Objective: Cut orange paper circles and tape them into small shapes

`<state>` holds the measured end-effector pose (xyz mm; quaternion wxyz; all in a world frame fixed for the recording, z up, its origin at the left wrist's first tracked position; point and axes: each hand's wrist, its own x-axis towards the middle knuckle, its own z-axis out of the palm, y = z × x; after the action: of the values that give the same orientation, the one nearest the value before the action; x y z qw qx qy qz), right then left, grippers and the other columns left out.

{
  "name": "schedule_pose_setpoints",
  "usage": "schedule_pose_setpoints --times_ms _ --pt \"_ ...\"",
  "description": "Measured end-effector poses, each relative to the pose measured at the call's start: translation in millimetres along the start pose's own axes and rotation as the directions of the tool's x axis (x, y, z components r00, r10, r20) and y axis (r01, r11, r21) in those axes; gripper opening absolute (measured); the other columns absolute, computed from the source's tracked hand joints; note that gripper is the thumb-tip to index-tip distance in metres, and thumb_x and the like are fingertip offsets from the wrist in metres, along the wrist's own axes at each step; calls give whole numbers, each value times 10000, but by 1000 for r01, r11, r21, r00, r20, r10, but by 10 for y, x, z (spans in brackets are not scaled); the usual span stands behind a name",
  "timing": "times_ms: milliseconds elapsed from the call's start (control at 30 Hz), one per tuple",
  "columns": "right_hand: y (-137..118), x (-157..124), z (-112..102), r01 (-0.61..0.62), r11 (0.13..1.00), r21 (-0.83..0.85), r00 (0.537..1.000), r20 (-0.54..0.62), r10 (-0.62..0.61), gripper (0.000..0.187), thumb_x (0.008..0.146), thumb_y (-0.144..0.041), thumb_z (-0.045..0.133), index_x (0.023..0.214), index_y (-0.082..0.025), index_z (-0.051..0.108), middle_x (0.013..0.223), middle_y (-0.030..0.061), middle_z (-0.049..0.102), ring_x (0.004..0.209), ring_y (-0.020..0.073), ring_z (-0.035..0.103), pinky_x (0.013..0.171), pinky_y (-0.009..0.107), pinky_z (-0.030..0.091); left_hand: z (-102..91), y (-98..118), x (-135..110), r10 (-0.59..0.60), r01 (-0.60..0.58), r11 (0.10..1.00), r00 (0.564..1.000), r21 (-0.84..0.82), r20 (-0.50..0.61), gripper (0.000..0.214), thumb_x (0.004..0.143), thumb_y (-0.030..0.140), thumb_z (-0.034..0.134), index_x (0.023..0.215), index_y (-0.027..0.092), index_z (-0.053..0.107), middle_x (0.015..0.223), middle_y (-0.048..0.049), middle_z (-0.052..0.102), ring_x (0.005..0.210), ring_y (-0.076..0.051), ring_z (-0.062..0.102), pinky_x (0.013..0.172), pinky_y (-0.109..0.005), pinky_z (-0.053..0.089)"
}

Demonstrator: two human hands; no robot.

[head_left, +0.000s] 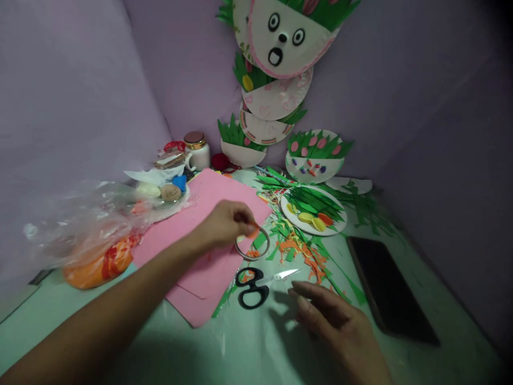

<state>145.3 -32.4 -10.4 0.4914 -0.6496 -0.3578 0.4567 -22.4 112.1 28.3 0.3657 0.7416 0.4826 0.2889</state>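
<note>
My left hand (224,222) is closed in a pinch on a small orange paper piece (253,232). It reaches over the pink paper sheets (200,195), right at the edge of a ring-shaped roll of tape (266,247); whether the fingers also touch the roll, I cannot tell. Black-handled scissors (253,297) lie on the table just below the roll, blades pointing right. To the right of their tips hovers my right hand (334,321), fingers apart and nothing in them.
Green and orange paper scraps (306,254) litter the middle. A white paper plate (286,211) carries green strips and yellow and orange ovals. At right lies a dark phone-like slab (388,289). Clear plastic (92,214) and a white jar (199,155) stand left; decorated plates (292,43) lean on the wall.
</note>
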Motion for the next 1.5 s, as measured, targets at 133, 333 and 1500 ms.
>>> schedule_pose_setpoints --times_ms 133,333,1500 --pt "-31 0 -2 -135 976 173 985 135 112 322 541 -414 780 728 -157 729 529 30 655 434 116 527 382 204 406 437 321 -491 8 31 987 969 -156 245 126 663 21 590 632 138 626 490 59 551 461 -59 509 413 -133 379" --pt "6 52 -139 -211 916 340 977 79 196 289 487 -332 835 618 -131 674 517 -2 626 404 84 527 330 156 405 470 274 -737 24 -61 984 977 169 210 235 725 80 513 914 170 619 815 -48 641 745 -174 585 659 -297 467" --pt "38 117 -253 -221 721 657 963 32 267 280 469 -259 857 652 -115 701 559 -20 624 438 57 554 343 109 458 488 86 -746 -292 454 699 886 -552 359 434 534 279 728 905 160 536 683 -26 608 575 -143 567 520 -242 420"
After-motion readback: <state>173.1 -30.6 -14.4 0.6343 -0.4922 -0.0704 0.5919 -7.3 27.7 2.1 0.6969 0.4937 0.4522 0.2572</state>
